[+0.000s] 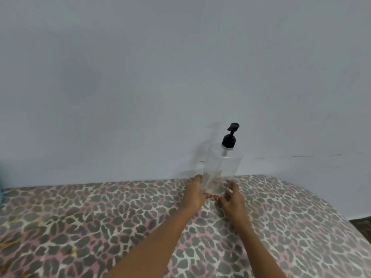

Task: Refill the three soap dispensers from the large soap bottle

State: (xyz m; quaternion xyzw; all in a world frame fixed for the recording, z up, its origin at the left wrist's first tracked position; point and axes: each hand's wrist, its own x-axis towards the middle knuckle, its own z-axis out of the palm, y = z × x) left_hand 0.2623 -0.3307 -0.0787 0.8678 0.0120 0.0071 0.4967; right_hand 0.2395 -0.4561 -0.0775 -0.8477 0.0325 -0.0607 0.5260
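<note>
A clear plastic soap dispenser (221, 169) with a black pump head (230, 136) stands upright near the far edge of the table, close to the wall. It looks nearly empty. My left hand (195, 192) holds its lower left side, fingers curled round the base. My right hand (232, 194) cups the lower right side of the same dispenser. Both thumbs, with red-painted nails, meet in front of the base. Neither the large soap bottle nor any other dispenser is in view.
The table is covered with a leopard-print cloth (100, 217) in grey, pink and cream. A plain pale wall (160, 77) rises right behind it. The cloth's edge curves away at the right (331, 209), with dark floor beyond.
</note>
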